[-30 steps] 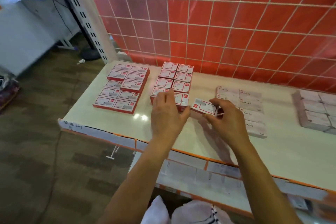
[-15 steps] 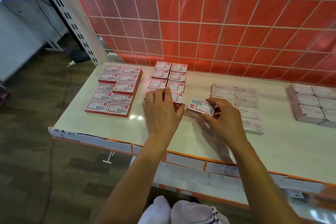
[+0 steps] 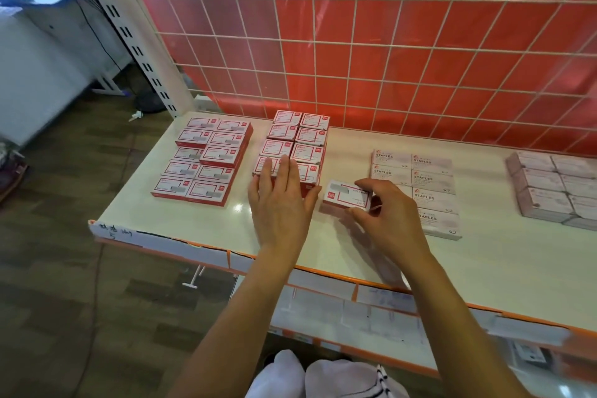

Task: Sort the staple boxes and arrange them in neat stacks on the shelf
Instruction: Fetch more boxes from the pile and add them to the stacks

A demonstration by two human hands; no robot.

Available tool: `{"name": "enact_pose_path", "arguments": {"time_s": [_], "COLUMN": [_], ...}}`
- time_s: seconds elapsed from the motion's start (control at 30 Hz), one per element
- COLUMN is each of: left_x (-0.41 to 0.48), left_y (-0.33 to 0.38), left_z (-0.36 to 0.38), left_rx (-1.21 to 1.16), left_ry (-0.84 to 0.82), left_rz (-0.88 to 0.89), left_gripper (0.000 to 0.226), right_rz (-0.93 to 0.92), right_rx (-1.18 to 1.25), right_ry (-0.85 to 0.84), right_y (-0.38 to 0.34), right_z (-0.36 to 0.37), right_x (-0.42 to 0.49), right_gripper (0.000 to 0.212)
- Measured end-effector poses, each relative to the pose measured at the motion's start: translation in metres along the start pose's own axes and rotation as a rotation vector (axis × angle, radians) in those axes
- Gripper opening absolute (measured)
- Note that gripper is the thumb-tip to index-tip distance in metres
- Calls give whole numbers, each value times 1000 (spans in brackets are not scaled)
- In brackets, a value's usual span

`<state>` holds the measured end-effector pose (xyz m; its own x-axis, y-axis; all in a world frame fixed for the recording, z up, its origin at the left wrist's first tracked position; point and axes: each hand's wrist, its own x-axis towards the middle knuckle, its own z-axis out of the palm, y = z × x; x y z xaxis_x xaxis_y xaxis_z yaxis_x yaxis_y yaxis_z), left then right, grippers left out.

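Observation:
On the cream shelf stand neat stacks of staple boxes. A red-and-white stack sits mid-shelf, and my left hand lies flat against its front, fingers straight, touching the nearest boxes. My right hand pinches a single red-and-white staple box between thumb and fingers, just right of that stack and low over the shelf. A wider group of red boxes lies at the left.
Pale boxes marked STAPLES are stacked right of my right hand, with another pale stack at the far right. A red wall with a white wire grid backs the shelf. A lower shelf edge with label strips runs below.
My left hand has flattened against the front of the middle stack. My right hand has kept hold of the single box, which now sits lower beside that stack.

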<state>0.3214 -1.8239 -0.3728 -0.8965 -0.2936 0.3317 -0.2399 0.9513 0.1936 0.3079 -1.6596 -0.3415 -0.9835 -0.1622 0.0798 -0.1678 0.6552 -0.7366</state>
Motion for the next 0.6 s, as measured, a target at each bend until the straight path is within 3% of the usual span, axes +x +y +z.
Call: {"name": "enact_pose_path", "arguments": {"time_s": [0.17, 0.33, 0.43, 0.6], "left_x": [1, -16, -25, -18], "left_y": [3, 11, 18, 7], "left_z": [-4, -23, -39, -50], "left_rx": [-29, -289, -529, -644], "left_ry": [-78, 175, 57, -84], "left_rz": [1, -19, -164, -194], "left_gripper": [70, 43, 26, 29], "right_rz": [-5, -6, -16, -39], "right_rx": [24, 98, 186, 272], "right_ry": [2, 97, 166, 195], "right_y": [0, -9, -22, -50], "right_z": [-2, 2, 16, 43], "right_x": [-4, -5, -7, -12], "right_gripper": [46, 45, 45, 47]}}
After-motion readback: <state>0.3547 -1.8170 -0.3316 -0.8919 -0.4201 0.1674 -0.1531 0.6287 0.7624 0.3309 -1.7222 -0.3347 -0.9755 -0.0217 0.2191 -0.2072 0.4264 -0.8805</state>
